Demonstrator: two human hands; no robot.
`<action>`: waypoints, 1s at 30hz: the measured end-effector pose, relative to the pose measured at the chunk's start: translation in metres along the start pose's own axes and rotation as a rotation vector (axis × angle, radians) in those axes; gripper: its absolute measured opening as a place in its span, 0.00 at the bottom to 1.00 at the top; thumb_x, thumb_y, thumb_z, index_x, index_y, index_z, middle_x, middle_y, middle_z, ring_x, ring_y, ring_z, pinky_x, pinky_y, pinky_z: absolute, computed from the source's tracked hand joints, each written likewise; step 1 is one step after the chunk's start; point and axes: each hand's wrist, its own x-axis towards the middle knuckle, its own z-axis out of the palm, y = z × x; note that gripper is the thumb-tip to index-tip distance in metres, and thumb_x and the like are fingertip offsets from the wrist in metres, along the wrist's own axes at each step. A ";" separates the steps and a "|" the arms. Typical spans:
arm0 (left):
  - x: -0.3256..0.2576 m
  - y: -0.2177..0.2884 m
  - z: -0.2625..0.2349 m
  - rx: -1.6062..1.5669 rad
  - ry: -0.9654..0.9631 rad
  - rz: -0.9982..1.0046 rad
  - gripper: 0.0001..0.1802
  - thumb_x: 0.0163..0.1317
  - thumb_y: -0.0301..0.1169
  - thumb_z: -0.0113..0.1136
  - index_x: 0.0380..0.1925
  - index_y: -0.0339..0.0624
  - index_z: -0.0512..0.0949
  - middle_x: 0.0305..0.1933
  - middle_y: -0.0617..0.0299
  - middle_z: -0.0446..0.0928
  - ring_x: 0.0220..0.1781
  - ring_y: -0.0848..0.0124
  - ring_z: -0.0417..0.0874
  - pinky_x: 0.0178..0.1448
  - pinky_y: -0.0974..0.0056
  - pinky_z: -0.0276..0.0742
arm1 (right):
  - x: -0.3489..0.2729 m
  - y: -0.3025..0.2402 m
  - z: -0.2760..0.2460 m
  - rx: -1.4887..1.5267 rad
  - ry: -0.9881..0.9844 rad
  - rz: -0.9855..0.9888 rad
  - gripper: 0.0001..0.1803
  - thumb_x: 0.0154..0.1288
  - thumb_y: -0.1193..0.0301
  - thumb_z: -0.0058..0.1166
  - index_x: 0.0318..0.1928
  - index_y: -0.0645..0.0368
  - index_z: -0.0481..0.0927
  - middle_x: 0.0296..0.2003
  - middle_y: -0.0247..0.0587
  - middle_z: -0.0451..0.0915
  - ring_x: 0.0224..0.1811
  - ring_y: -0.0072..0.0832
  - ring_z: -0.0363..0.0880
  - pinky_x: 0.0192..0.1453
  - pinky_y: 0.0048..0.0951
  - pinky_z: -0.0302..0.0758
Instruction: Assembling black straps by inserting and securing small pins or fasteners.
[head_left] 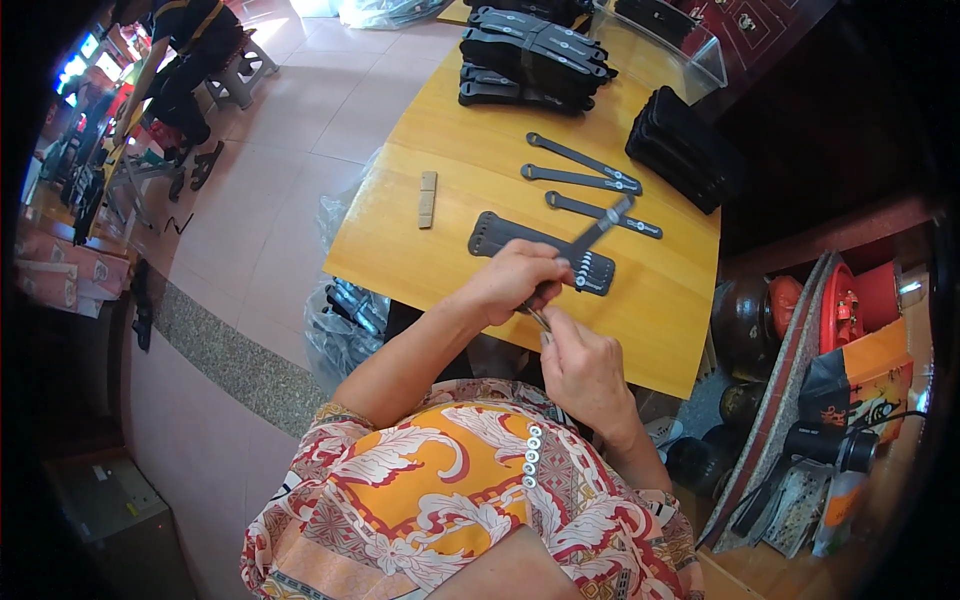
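Observation:
My left hand (pixel 515 281) is closed on a dark grey strap (pixel 602 226), whose free end sticks up to the right over the table. Close below it, my right hand (pixel 588 372) is pinched on a thin, shiny greyish piece that runs up toward the left hand; what it is I cannot make out. Under the held strap lies a flat row of dark straps (pixel 505 236) with looped ends at the left. Beyond it are single looped straps: a lower one (pixel 588 210), a middle one (pixel 578 178) and an upper one (pixel 575 155).
Piled black strap bundles (pixel 525 75) and another black stack (pixel 680 150) stand on the yellow table (pixel 400 250). A tan segmented strip (pixel 427 200) lies at its left. Clear plastic bags (pixel 345 325) sit beside the table. A person (pixel 185 60) works at the far left.

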 end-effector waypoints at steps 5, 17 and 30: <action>0.012 -0.017 0.014 -0.035 -0.249 -0.218 0.19 0.64 0.38 0.48 0.39 0.30 0.78 0.23 0.62 0.75 0.21 0.75 0.74 0.25 0.72 0.69 | -0.024 0.004 -0.009 -0.051 -0.100 0.119 0.27 0.57 0.77 0.47 0.59 0.66 0.62 0.27 0.53 0.77 0.28 0.49 0.78 0.31 0.45 0.74; -0.008 -0.065 0.012 -0.195 -0.109 -0.199 0.26 0.65 0.52 0.48 0.37 0.35 0.72 0.27 0.57 0.76 0.21 0.71 0.76 0.24 0.69 0.71 | -0.040 0.046 0.008 0.570 0.022 0.629 0.20 0.67 0.76 0.39 0.59 0.64 0.68 0.32 0.52 0.82 0.34 0.38 0.83 0.33 0.31 0.74; -0.013 -0.073 0.018 0.505 0.154 0.476 0.14 0.64 0.35 0.55 0.24 0.35 0.74 0.18 0.64 0.72 0.22 0.77 0.70 0.25 0.70 0.67 | -0.037 0.055 0.014 0.821 -0.002 0.508 0.19 0.67 0.77 0.39 0.57 0.67 0.70 0.24 0.32 0.73 0.22 0.18 0.69 0.28 0.21 0.70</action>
